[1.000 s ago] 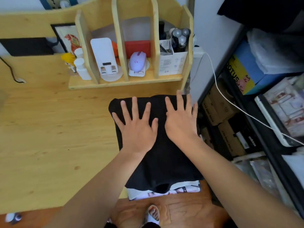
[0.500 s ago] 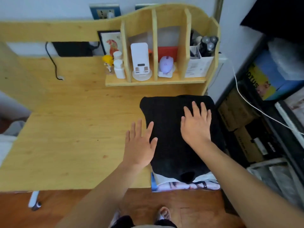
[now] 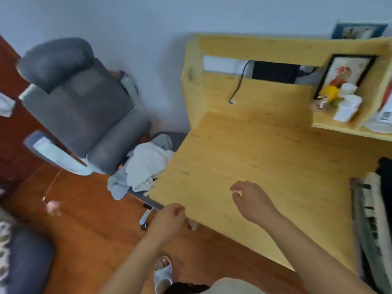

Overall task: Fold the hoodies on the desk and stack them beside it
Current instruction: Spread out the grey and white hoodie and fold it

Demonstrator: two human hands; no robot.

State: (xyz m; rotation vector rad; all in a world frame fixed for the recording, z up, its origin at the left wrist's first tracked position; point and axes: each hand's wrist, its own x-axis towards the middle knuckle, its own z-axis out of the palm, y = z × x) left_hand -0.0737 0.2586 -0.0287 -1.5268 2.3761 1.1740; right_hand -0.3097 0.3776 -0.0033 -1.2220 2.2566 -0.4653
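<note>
Both hands have come off the folded black hoodie [image 3: 385, 172] and the view has swung left; that hoodie now sits at the far right edge of frame on the desk [image 3: 244, 145], partly cut off. Left hand [image 3: 167, 221] hovers at the desk's near-left corner, fingers loosely curled, holding nothing. Right hand [image 3: 252, 200] hovers over the bare desk top, fingers loosely bent, also holding nothing. A grey office chair [image 3: 84, 107] stands left of the desk; a heap of white and pale grey hoodies [image 3: 144, 168] lies on its seat, touching the desk edge. A black cable [image 3: 238, 85] hangs down onto the desk's back part. A framed picture [image 3: 343, 75], a yellow figure [image 3: 328, 93] and white bottles [image 3: 347, 105] sit on the shelf unit. Frame is motion-blurred; no writing or brand can be read.
</note>
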